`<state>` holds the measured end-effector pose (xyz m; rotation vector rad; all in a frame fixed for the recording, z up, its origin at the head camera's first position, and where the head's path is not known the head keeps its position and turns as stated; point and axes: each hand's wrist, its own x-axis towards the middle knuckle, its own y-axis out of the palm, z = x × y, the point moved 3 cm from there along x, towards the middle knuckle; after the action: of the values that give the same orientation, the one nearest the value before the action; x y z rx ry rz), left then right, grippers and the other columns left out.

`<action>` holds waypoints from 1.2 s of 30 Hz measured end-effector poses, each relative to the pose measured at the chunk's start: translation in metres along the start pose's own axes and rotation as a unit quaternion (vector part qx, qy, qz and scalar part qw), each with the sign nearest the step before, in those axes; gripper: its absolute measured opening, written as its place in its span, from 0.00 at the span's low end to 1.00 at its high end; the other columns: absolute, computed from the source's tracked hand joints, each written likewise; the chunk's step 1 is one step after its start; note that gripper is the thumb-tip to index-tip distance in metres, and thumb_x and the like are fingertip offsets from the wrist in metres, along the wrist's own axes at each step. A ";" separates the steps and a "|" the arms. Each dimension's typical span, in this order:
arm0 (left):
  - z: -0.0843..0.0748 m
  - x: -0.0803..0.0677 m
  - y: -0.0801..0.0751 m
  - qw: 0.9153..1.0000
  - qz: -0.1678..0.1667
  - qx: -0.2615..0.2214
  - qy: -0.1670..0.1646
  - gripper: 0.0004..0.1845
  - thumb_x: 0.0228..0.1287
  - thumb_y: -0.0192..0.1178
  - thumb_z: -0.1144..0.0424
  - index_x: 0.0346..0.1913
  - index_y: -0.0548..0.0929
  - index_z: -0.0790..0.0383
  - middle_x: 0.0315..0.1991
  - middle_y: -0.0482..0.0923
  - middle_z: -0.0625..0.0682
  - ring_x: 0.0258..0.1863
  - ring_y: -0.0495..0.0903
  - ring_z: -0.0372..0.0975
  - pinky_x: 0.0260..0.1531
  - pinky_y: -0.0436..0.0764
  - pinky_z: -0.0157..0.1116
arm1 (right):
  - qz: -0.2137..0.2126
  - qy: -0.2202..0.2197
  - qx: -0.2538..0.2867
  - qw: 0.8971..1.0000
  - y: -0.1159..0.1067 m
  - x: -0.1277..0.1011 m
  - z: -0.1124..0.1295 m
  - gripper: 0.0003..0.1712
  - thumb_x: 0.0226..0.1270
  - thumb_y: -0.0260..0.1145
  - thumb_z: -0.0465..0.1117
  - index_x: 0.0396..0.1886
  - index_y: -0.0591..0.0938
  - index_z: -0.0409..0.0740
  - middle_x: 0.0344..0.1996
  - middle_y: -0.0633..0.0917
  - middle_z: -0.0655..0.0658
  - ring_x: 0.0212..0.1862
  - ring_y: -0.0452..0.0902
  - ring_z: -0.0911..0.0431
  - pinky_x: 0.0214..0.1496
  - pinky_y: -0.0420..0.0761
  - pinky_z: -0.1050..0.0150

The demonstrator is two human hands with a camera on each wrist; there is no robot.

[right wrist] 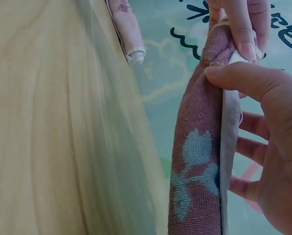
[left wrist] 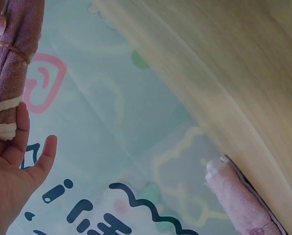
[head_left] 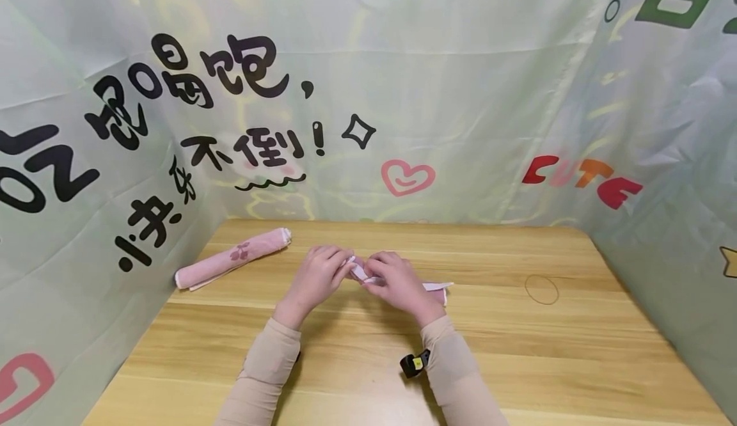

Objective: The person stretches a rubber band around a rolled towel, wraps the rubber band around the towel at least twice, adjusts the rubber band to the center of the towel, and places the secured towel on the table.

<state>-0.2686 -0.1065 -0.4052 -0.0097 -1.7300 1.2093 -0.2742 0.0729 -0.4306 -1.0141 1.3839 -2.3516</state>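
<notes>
- Your two hands meet at the middle of the wooden table [head_left: 518, 362], both on one rolled pink towel [head_left: 403, 284] that lies across the boards in front of you.
- Your right hand [head_left: 397, 282] curls round the roll, thumb pressed along the seam near its end, fingers wrapped behind it.
- Your left hand [head_left: 316, 277] pinches the tip of that same end; the left wrist view shows the palm fairly loose below the fingertips, so I'd call it a light pinch, not a full grasp.
- A thin rubber band [left wrist: 11, 49] already circles the roll near the end you hold, and it looks seated (though that view shows only a sliver, so it may need settling).
- As I judge it, rolling is done and binding nearly so; what remains is tidying the band and setting the roll down.
- The towel itself is dusty pink terry with a pale flower [right wrist: 195, 166] woven in and a light hemmed edge, wound tight and even.
- Farther right, a spare rubber band [head_left: 542, 289] lies loose on the boards.
- At the far left edge a second rolled towel [head_left: 236, 256] lies finished, against the printed backdrop [head_left: 460, 93].
</notes>
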 end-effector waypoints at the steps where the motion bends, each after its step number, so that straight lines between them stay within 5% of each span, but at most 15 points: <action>1: 0.000 0.000 0.000 1.000 0.001 0.000 -0.002 0.10 0.62 0.66 0.59 0.42 0.86 0.60 0.36 0.86 0.51 0.38 0.85 0.44 0.45 0.82 0.48 | 0.001 -0.003 0.008 1.000 0.000 0.000 0.000 0.12 0.58 0.72 0.48 0.32 0.77 0.52 0.48 0.83 0.47 0.52 0.77 0.47 0.50 0.77 0.44; 12: 0.004 0.001 0.002 1.000 0.017 -0.009 -0.021 0.09 0.64 0.64 0.59 0.42 0.86 0.60 0.36 0.86 0.52 0.38 0.85 0.44 0.47 0.82 0.47 | -0.003 -0.023 0.042 0.999 -0.001 0.002 -0.003 0.13 0.58 0.72 0.45 0.28 0.74 0.49 0.44 0.82 0.48 0.48 0.76 0.52 0.47 0.76 0.52; 18: 0.006 0.001 -0.003 0.999 -0.002 -0.029 -0.019 0.09 0.62 0.66 0.61 0.42 0.85 0.62 0.34 0.85 0.53 0.34 0.84 0.44 0.40 0.83 0.44 | -0.006 -0.002 0.091 0.996 0.001 -0.002 -0.004 0.13 0.59 0.73 0.40 0.37 0.76 0.48 0.42 0.81 0.48 0.45 0.77 0.55 0.48 0.80 0.57; 23: 0.010 0.000 -0.008 0.998 -0.019 -0.043 -0.029 0.09 0.61 0.67 0.61 0.41 0.85 0.63 0.33 0.84 0.54 0.30 0.82 0.43 0.33 0.82 0.41 | -0.010 0.039 0.123 0.992 0.005 -0.003 -0.005 0.22 0.57 0.73 0.37 0.48 0.73 0.46 0.44 0.82 0.45 0.44 0.80 0.55 0.46 0.82 0.58; 29: 0.013 0.000 -0.009 0.997 -0.017 -0.043 -0.063 0.09 0.62 0.66 0.61 0.42 0.85 0.63 0.34 0.85 0.54 0.30 0.82 0.43 0.33 0.82 0.42 | -0.020 0.073 0.086 0.993 0.011 -0.004 -0.008 0.33 0.50 0.78 0.41 0.53 0.70 0.45 0.46 0.81 0.45 0.44 0.81 0.53 0.47 0.82 0.55; 36: 0.014 -0.001 -0.008 0.987 0.008 -0.072 -0.143 0.12 0.65 0.64 0.59 0.44 0.85 0.63 0.39 0.86 0.58 0.37 0.86 0.47 0.37 0.84 0.44 | -0.042 0.060 -0.007 0.997 0.015 -0.003 -0.008 0.36 0.47 0.80 0.43 0.53 0.70 0.45 0.44 0.79 0.45 0.44 0.77 0.51 0.44 0.79 0.51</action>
<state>-0.2743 -0.1205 -0.4001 0.0681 -2.0685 1.1366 -0.2796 0.0722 -0.4476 -0.9678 1.4286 -2.5033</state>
